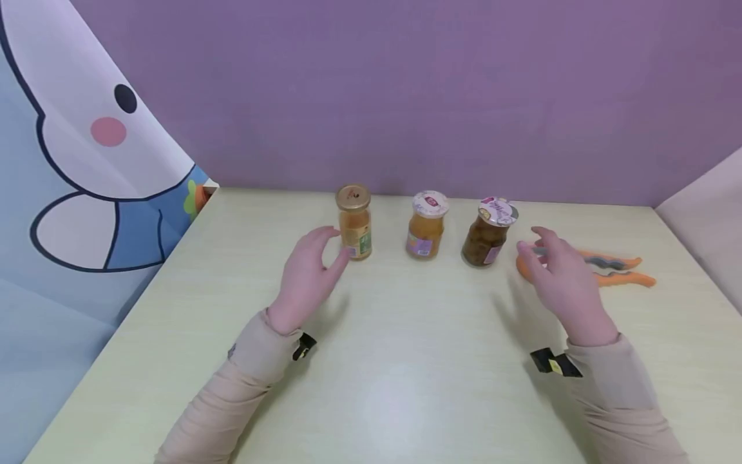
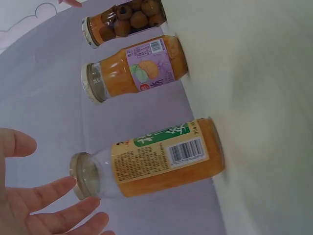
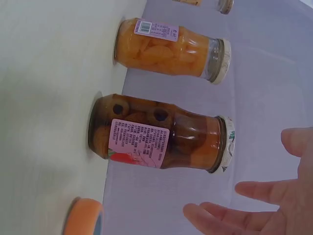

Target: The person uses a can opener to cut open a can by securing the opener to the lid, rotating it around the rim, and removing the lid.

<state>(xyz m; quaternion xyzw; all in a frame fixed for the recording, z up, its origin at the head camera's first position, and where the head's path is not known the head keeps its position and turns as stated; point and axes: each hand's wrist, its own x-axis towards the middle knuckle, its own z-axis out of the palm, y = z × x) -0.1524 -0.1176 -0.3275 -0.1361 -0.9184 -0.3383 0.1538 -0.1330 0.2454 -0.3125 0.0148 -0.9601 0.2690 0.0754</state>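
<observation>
My left hand is beside a tall jar with a gold lid and a yellow-green label. In the left wrist view its fingers are spread near the lid and grip nothing; whether they touch it I cannot tell. To the right is a jar of orange fruit with a white patterned lid. Beyond it stands a dark jar of round brown fruit. Right of this jar my right hand, fingers apart and holding nothing, hovers over an orange jar opener with grey wavy inner edges, partly covering it.
All three jars stand upright in a row near the back of the pale table. Behind them hangs a purple backdrop. A blue cloth with a cartoon figure covers the left side, and a white surface rises at the right.
</observation>
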